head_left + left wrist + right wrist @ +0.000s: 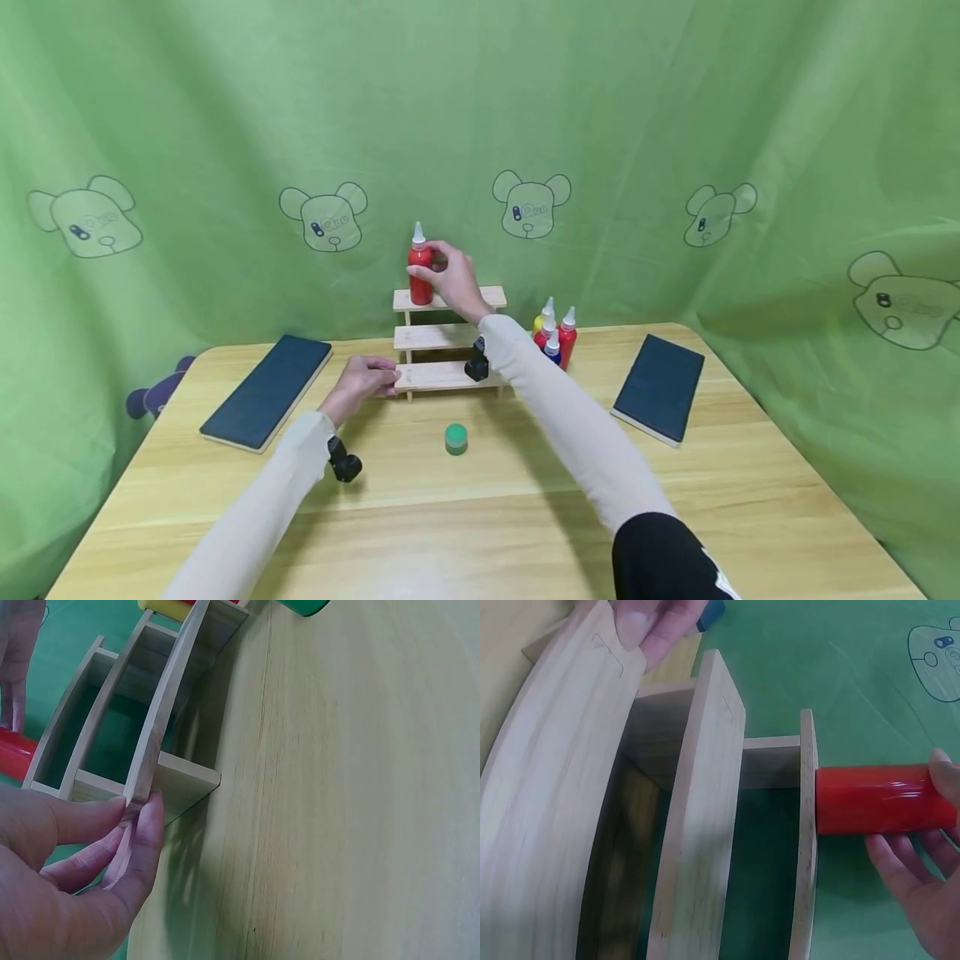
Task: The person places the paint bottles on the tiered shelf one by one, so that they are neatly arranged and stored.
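A three-step wooden rack [435, 337] stands at the back of the table. On its top step, toward the left end, a red squeeze bottle [421, 279] with a white nozzle stands upright. My right hand [452, 279] grips that bottle around its upper body, thumb on the near side. In the right wrist view the base of the red bottle [877, 799] meets the top step. My left hand [364, 382] pinches the left end of the lowest step, with the thumb above and the fingers below, as the left wrist view shows of the hand [82, 877].
Right of the rack cluster several squeeze bottles [567, 340] in red, yellow and blue, partly behind my right forearm. A small green-lidded jar [456, 438] sits before the rack. Dark notebooks lie at left [267, 390] and right [660, 387]. A green curtain [450, 108] hangs behind.
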